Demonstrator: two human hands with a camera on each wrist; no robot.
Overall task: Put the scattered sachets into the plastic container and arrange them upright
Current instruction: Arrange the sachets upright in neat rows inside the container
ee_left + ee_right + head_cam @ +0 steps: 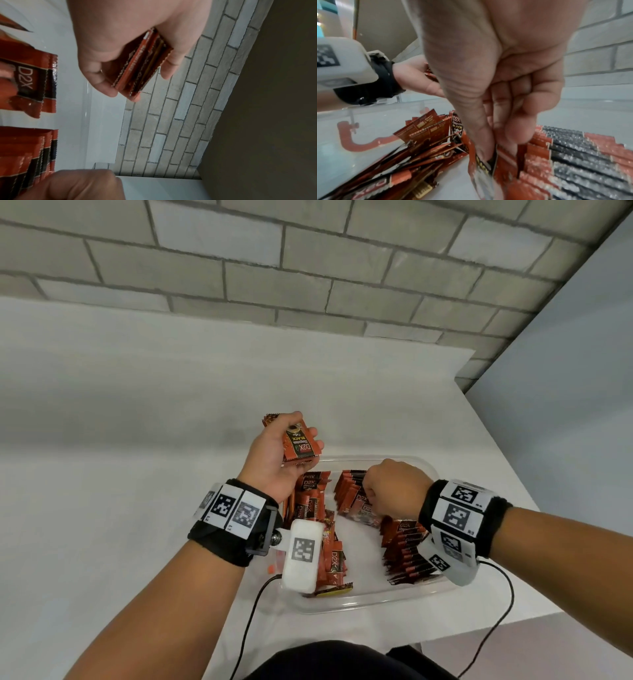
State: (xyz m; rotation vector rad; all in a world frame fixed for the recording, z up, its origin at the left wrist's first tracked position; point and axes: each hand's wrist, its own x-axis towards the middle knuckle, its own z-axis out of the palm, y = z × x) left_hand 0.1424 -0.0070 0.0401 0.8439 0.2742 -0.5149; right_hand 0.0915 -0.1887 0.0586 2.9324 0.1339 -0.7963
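Your left hand grips a small stack of sachets above the plastic container's 11 o'clock corner. Your right hand pinches 1 sachet among the upright rows; its fingertips are hidden there. Loose sachets lie at 9 o'clock, partly covered by your wrist camera.

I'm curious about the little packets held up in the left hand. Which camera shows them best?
The head view: the held stack of sachets shows its printed front in the left hand. The left wrist view shows only their edges; the right wrist view barely a corner.
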